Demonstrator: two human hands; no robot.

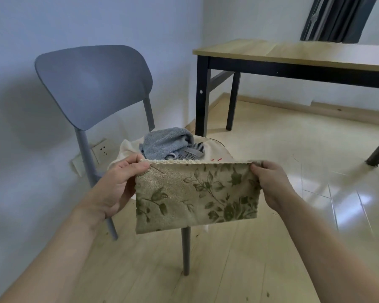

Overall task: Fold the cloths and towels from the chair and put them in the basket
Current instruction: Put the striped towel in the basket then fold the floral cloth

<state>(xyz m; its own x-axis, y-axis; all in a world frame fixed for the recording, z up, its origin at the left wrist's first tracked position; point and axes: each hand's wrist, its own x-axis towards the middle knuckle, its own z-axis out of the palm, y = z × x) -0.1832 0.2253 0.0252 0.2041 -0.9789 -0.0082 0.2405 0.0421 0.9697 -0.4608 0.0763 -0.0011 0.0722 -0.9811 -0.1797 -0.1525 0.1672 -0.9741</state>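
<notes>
Floral towel [197, 195], pinched at its top corners by left hand [118, 182] and right hand [271, 182], hides the chair [92, 84] seat

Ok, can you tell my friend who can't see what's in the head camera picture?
Two hands, left hand and right hand, hold a beige flowery towel stretched by its top corners. Behind it, a grey chair carries a pile of cloths.

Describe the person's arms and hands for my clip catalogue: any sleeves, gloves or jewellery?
The left hand and the right hand are bare, with no gloves. No rings, watch or bracelet show. Both forearms are uncovered along all that is in view, so no sleeve shows; any clothing higher up lies outside the picture.
</notes>
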